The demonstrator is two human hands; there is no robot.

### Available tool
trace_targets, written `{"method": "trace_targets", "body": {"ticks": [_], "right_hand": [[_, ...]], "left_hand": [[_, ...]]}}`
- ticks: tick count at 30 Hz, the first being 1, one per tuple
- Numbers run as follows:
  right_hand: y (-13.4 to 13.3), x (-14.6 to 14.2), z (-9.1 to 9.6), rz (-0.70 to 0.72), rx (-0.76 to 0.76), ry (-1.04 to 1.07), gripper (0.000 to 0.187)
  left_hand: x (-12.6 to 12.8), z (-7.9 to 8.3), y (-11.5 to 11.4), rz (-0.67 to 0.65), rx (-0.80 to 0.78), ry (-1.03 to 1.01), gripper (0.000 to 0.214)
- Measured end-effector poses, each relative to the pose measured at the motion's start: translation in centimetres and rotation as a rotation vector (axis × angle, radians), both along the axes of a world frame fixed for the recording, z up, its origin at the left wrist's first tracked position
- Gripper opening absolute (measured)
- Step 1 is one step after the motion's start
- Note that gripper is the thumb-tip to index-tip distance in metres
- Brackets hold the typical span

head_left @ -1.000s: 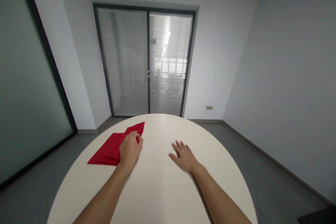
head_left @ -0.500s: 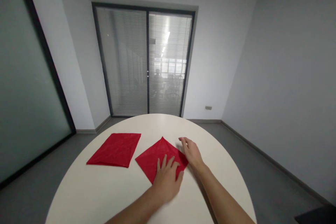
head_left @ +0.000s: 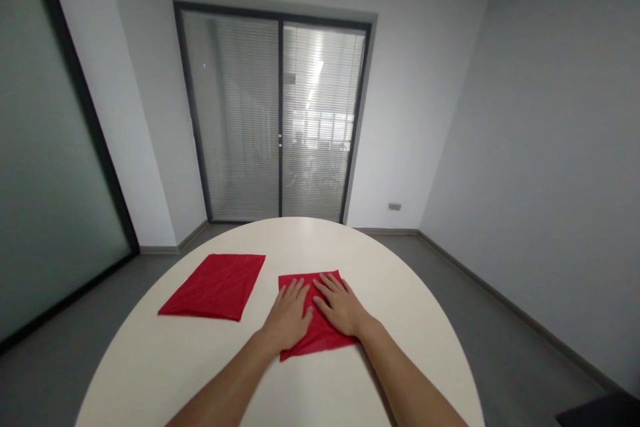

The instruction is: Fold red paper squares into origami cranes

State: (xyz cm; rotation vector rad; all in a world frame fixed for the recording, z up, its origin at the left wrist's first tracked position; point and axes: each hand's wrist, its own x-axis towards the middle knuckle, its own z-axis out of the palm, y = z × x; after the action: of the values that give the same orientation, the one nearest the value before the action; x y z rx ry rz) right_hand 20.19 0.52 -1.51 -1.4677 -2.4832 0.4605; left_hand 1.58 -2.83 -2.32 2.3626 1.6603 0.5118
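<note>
Head view. Left hand (head_left: 289, 315) palm down, fingers a little spread, thumb angled inward; it crosses the left edge of a red sheet (head_left: 325, 340), fingertips close to the far edge. Right hand (head_left: 341, 307) also flat, fingers fanned, coming in over the sheet's right edge. Thumb tips near each other around mid-sheet; both hands lie on top, pinching nothing.

Sheet rests flat on the white table (head_left: 175, 373), nearly square to the person. Near edge slants slightly, its left corner lowest; far right corner juts to a point.

Second red sheet (head_left: 213, 285) to the left, creased, its near edge showing layers. Strip of tabletop between the two — narrow at the far end, wider toward the person. This sheet's left corner sits near the curved rim. Right of the hands, a broad stretch of pale surface runs to the rim; another beyond the far edge.

Past the table: grey floor (head_left: 500, 300), dark-framed glass doors (head_left: 235, 113) with blinds, white wall with a small plate (head_left: 395, 207) low down, frosted panel (head_left: 55, 147) far left.
</note>
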Motion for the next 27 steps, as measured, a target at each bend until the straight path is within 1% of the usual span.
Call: {"method": "trace_targets", "body": {"ticks": [3, 8, 10, 12, 14, 16, 17, 19, 20, 22, 23, 25, 27], "right_hand": [[0.2, 0.2, 0.0, -0.056, -0.008, -0.042, 0.064], [0.9, 1.4, 0.0, -0.229, -0.025, -0.099, 0.062], [0.9, 1.7, 0.3, -0.256, 0.009, -0.102, 0.061], [0.8, 1.8, 0.7, -0.214, 0.091, -0.065, 0.056], [0.5, 1.9, 1.3, -0.093, 0.153, 0.029, 0.05], [0.1, 1.9, 1.6, 0.045, 0.147, 0.135, 0.047], [-0.1, 2.0, 1.6, 0.095, 0.122, 0.166, 0.049], [-0.4, 2.2, 1.4, 0.125, 0.072, 0.173, 0.057], [-0.5, 2.3, 1.3, 0.115, 0.057, 0.156, 0.061], [-0.5, 2.4, 1.1, 0.092, 0.047, 0.121, 0.065], [-0.5, 2.5, 1.0, 0.084, 0.047, 0.106, 0.065], [-0.3, 2.5, 1.1, 0.071, 0.034, 0.073, 0.065], [-0.1, 2.5, 1.2, 0.048, 0.013, 0.047, 0.064]], "left_hand": [[-0.8, -0.5, 0.7, 0.002, -0.002, 0.071, 0.057], [-1.7, -0.7, 1.3, 0.089, 0.007, 0.115, 0.053], [-1.9, -0.8, 1.3, 0.088, 0.013, 0.113, 0.054], [-1.9, -0.8, 1.4, 0.084, 0.024, 0.106, 0.054], [-1.8, -0.5, 1.4, 0.089, 0.048, 0.094, 0.054], [-1.6, 0.1, 1.3, 0.1, 0.091, 0.064, 0.051], [-1.6, 0.6, 1.2, 0.098, 0.112, 0.037, 0.048], [-1.7, 1.5, 0.8, 0.048, 0.12, -0.03, 0.043], [-1.8, 1.9, 0.6, -0.011, 0.091, -0.058, 0.043], [-2.3, 2.3, 0.2, -0.169, -0.015, -0.075, 0.051], [-2.6, 2.4, -0.1, -0.223, -0.056, -0.072, 0.057], [-3.1, 2.1, -0.5, -0.258, -0.072, -0.06, 0.066], [-3.5, 1.6, -0.7, -0.253, -0.039, -0.036, 0.066]]}}
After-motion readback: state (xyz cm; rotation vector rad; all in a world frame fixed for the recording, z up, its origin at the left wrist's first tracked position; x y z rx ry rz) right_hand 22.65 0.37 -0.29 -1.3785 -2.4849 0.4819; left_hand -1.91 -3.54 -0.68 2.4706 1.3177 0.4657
